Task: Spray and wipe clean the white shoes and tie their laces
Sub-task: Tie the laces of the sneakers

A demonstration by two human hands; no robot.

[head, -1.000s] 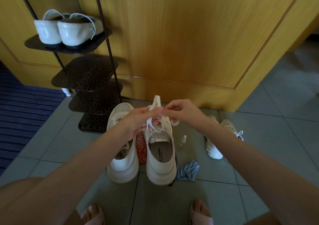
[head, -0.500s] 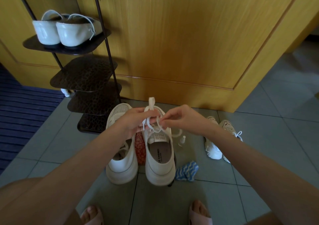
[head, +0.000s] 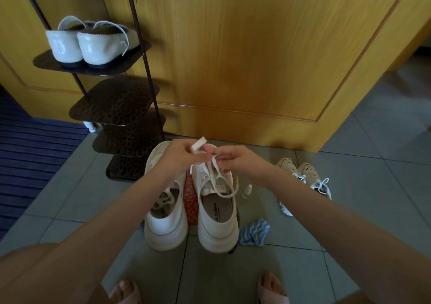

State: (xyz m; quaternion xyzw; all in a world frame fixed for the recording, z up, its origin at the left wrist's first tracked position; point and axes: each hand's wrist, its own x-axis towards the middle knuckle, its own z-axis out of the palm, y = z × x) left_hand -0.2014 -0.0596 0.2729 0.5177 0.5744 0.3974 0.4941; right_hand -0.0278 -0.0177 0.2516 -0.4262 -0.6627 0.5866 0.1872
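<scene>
Two white sneakers stand side by side on the tiled floor, heels toward me: the left sneaker [head: 164,222] and the right sneaker [head: 218,219]. Above the right sneaker's tongue, my left hand [head: 180,153] pinches a folded loop of its white lace [head: 211,170]. My right hand [head: 238,160] pinches the other lace strand close beside it. A loose lace end hangs over the shoe's right side. The left sneaker's laces lie slack inside it. A small spray bottle [head: 247,190] stands just right of the right sneaker. A blue-and-white cloth [head: 254,232] lies crumpled by its heel.
A red patterned item [head: 190,201] is wedged between the two sneakers. Another pair of white laced shoes [head: 307,180] lies at the right. A dark metal shoe rack [head: 121,103] with white flats [head: 93,44] stands at the left against a wooden door [head: 256,58]. A purple mat [head: 30,149] lies at far left.
Both hands have stayed over the right sneaker, working its lace; the held loop now sits lower and tilted right, and a lace end has dropped over the shoe's right side.
</scene>
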